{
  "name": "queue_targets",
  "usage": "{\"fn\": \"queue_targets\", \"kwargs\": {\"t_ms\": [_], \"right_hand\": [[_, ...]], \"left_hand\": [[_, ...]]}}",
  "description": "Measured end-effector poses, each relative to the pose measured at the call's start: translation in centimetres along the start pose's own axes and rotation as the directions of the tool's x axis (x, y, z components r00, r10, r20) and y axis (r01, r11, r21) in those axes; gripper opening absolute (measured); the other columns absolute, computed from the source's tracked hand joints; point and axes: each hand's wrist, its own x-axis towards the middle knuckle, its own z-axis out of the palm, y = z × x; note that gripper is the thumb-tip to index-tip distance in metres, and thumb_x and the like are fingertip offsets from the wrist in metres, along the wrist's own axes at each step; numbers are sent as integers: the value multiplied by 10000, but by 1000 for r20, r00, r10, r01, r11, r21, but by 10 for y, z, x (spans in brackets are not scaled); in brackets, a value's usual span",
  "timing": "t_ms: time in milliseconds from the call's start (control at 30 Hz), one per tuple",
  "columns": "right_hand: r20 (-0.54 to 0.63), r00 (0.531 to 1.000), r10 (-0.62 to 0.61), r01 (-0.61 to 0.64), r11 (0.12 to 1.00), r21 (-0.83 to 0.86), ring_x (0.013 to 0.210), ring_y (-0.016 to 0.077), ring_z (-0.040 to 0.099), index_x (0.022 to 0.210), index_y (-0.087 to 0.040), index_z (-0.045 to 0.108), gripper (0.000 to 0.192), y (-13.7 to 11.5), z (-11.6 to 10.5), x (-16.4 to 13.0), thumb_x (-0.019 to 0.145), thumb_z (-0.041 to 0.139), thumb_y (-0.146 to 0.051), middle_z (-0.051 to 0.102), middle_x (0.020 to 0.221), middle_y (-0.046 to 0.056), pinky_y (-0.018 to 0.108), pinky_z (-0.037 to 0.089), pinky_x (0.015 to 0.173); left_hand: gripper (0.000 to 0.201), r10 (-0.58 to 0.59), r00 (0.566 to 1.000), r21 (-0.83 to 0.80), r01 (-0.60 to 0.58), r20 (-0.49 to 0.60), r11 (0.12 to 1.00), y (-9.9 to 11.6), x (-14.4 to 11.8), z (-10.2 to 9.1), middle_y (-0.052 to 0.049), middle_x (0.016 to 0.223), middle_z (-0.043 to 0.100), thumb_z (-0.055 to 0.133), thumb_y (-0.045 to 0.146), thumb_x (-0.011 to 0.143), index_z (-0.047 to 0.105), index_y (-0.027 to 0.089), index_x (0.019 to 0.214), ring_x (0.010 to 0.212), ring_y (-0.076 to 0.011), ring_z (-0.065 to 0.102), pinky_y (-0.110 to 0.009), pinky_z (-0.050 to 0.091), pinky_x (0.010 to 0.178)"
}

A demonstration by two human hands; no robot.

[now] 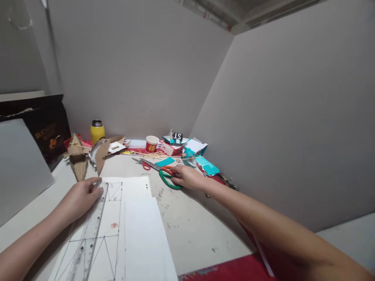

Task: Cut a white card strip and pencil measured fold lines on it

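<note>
Green-handled scissors (168, 178) lie on the desk (193, 226), and the right hand (189, 177) rests on the green loops with bent fingers; I cannot tell if it grips them. Just beside them lie smaller red-handled scissors (144, 164). The left hand (79, 197) lies flat and open on a clear ruler (88, 234), which sits on white paper (137, 230) with drawn lines. A red cup (152, 143) stands farther back.

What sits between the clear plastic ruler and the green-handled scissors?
In the head view, white drawing paper with pencilled lines, then bare stained tabletop, lies between the clear plastic ruler and the green-handled scissors.
</note>
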Motion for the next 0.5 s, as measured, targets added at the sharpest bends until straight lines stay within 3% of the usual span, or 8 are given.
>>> {"fn": "queue_targets", "kwargs": {"t_ms": [200,500], "right_hand": [[21,999,29,-29,1000,4,559,145,516,869,-169,656,171,13,-2,1,826,570,-310,637,680,17,243,306,520],[-19,998,67,-68,995,-75,586,165,537,897,-186,673,150,29,-5,1,802,590,-267,666,727,42,261,298,543]], "left_hand": [[683,-43,998,-48,45,43,998,2,0,0,32,583,523,434,531,764,559,94,1274,541,-230,551,-325,364,554],[622,-60,997,-52,62,46,997,0,0,1,47,543,522,456,505,784,562,128,1267,493,-218,540,-316,370,520]]}}
